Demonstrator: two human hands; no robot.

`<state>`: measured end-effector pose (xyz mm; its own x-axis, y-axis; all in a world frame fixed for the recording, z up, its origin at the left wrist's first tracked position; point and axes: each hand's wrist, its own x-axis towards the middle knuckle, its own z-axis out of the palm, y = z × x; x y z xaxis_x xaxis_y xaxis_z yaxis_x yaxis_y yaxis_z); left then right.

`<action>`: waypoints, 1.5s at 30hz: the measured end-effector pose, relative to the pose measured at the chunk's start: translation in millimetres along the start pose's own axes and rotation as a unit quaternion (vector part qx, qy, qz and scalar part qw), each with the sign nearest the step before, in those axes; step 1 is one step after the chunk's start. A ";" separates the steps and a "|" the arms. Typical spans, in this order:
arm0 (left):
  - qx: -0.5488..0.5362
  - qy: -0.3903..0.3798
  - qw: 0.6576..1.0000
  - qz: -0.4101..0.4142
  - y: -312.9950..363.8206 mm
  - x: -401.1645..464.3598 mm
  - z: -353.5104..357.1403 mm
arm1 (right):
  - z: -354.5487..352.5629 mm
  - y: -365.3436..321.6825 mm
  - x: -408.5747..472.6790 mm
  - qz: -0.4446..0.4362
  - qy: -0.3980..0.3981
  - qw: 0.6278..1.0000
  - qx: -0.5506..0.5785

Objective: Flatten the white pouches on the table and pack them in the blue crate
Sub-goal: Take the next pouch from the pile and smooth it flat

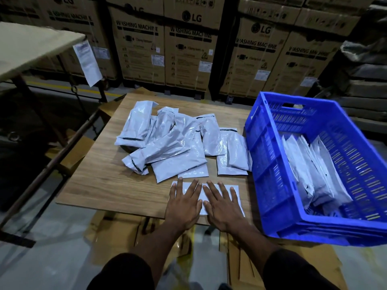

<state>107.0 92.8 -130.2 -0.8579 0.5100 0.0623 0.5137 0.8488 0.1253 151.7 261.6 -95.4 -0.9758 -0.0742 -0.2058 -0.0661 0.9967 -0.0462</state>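
Head view: white pouch [235, 190] lies flat, smooth under both hands.

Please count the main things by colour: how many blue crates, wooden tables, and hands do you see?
Blue crate: 1
Wooden table: 1
Hands: 2, left hand and right hand, both pressing flat on one white pouch
Total: 4
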 end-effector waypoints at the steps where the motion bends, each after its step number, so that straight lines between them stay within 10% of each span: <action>1: -0.001 0.000 1.000 -0.002 0.4 0.3 0.1 | -0.7 -0.9 0.5 0.002 -0.006 1.000 -0.001; 33: -0.039 -0.026 0.998 -0.043 -8.0 -17.6 -2.2 | -7.4 30.1 -16.4 0.079 -0.043 0.996 0.013; 45: -0.050 0.050 0.997 -0.031 -11.4 -28.6 4.9 | 12.1 -8.2 -0.1 -0.030 0.031 0.999 -0.014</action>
<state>125.7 69.3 -138.3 -0.8873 0.4363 0.1496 0.4604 0.8576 0.2292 154.9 253.1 -106.9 -0.9808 -0.1329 -0.1428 -0.1301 0.9911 -0.0293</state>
